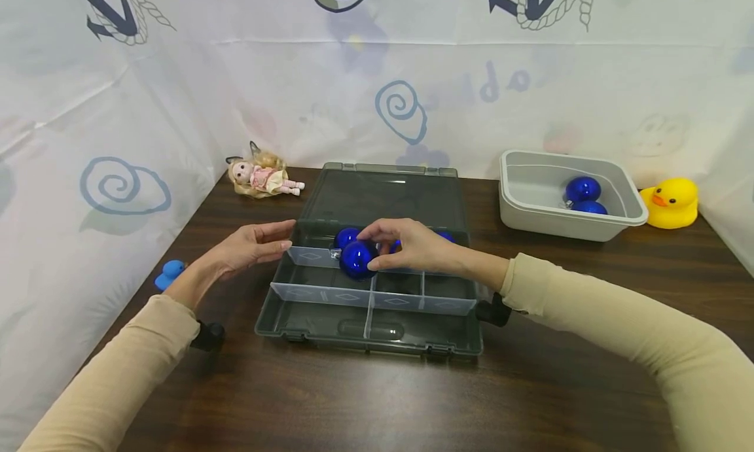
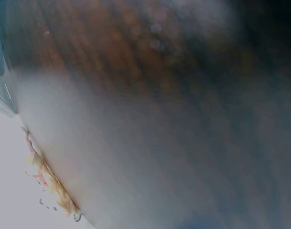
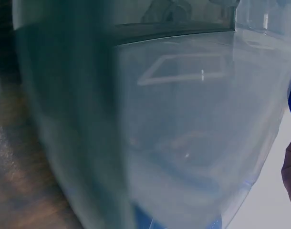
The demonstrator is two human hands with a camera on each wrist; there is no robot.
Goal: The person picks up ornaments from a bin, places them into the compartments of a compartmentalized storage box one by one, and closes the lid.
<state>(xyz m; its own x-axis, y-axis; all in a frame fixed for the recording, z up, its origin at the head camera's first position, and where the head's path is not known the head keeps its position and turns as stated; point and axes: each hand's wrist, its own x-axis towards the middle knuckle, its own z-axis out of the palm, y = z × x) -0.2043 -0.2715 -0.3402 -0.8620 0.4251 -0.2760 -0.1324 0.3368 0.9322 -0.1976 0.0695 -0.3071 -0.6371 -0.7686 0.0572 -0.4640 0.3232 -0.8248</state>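
My right hand (image 1: 412,243) pinches a shiny blue Christmas bauble (image 1: 357,261) between thumb and fingers, over the middle row of a dark see-through divider box (image 1: 330,324). The bauble's silver cap points left. In the back row, another blue bauble (image 1: 346,236) sits just behind the held one. More blue shows behind my right hand, partly hidden, including a bauble (image 1: 446,236) toward the right end. My left hand (image 1: 250,248) has its fingers stretched out, fingertips right at the box's left side. The right wrist view is mostly filled by the box's clear walls.
The box's lid (image 1: 389,193) lies folded back. At the back right, a grey tub (image 1: 554,223) holds two blue baubles (image 1: 583,189), beside a yellow rubber duck (image 1: 673,205). A doll (image 1: 262,177) lies at the back left; a small blue duck (image 1: 169,275) is beyond my left wrist.
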